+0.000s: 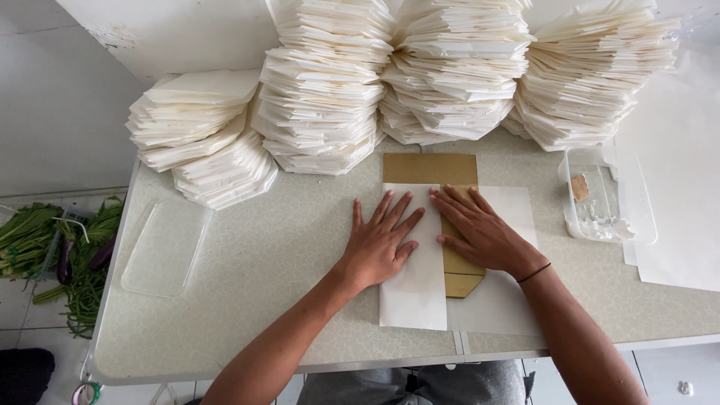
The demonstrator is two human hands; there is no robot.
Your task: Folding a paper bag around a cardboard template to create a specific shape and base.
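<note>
both hands flat, fingers spread: left hand pressing the folded white paper sheet, right hand pinning the gold cardboard template — keep that edge tight while creasing

The left hand lies flat, fingers spread, on the folded flap of a white rectangular paper sheet. The right hand lies flat beside it, across a tan cardboard template with clipped lower corners that sits on the sheet; a thin dark band circles the right wrist. Both hands are open and grip nothing. The sheet rests on a pale speckled tabletop. Tall stacks of folded white paper pieces stand along the far edge. A clear plastic tray sits right of the sheet; a clear plastic lid lies left. Green leafy vegetables lie on the floor, left.
</note>
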